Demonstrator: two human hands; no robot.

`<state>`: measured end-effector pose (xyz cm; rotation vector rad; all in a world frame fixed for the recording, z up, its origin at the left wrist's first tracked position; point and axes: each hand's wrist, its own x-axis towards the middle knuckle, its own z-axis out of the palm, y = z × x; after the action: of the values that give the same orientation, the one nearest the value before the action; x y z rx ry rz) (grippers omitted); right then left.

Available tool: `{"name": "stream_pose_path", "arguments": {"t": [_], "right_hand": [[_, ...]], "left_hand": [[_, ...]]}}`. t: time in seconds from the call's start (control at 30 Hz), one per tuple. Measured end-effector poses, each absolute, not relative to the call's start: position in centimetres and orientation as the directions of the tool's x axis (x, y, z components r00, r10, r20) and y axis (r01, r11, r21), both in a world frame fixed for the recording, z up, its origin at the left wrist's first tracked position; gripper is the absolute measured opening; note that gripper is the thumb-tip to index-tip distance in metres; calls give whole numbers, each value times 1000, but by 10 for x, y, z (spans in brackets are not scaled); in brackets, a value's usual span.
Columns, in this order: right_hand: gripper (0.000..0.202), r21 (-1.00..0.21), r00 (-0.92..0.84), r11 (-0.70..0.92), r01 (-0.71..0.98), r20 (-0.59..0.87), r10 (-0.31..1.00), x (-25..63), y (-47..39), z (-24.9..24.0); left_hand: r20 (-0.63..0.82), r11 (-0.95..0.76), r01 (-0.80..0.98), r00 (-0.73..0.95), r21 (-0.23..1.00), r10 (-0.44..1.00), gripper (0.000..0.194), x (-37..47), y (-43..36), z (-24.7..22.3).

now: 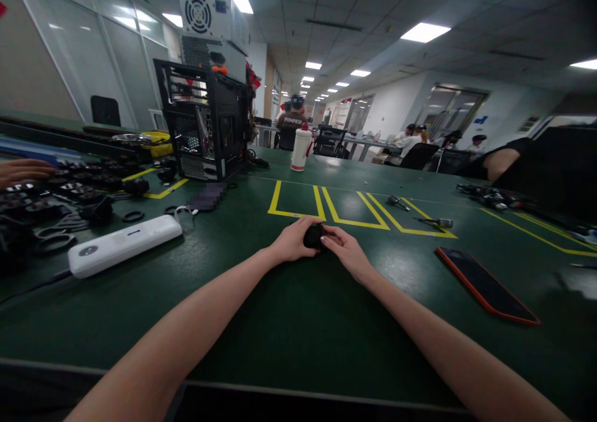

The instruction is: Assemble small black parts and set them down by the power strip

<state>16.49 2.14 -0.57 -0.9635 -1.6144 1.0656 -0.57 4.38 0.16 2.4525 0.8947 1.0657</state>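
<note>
A small black part [312, 237] is between my two hands, just in front of the yellow taped boxes on the green table [298, 310]. My left hand [293, 240] wraps round its left side, thumb and fingers curved about it. The fingertips of my right hand [342, 248] pinch its right edge. The fine shape of the part is too dark and small to tell.
A white power strip [125, 245], black parts [96, 207] and an open computer case [205, 120] lie left. A white bottle [301, 149] stands behind. Right are small tools [438, 222] and a red-edged phone [485, 282]. Another person's hand [25, 172] shows far left.
</note>
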Motion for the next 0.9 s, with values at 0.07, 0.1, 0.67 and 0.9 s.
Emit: {"name": "stream_pose_path", "arguments": {"t": [0.07,0.1,0.67,0.9], "right_hand": [[30,-944,-262,323,67,295,919,165,20,-7],[29,-942,-265,331,48,307,914,165,19,-7],[29,-940,-310,339,30,313,897,169,22,-10],[21,-924,-207,378,62,359,910,165,22,-8]], "left_hand": [[545,-756,417,525,505,654,58,-6,43,2],[546,-757,417,525,503,653,58,-6,43,2],[551,-769,425,538,477,638,58,-6,42,2],[557,-770,434,531,468,639,60,-4,45,-1]]}}
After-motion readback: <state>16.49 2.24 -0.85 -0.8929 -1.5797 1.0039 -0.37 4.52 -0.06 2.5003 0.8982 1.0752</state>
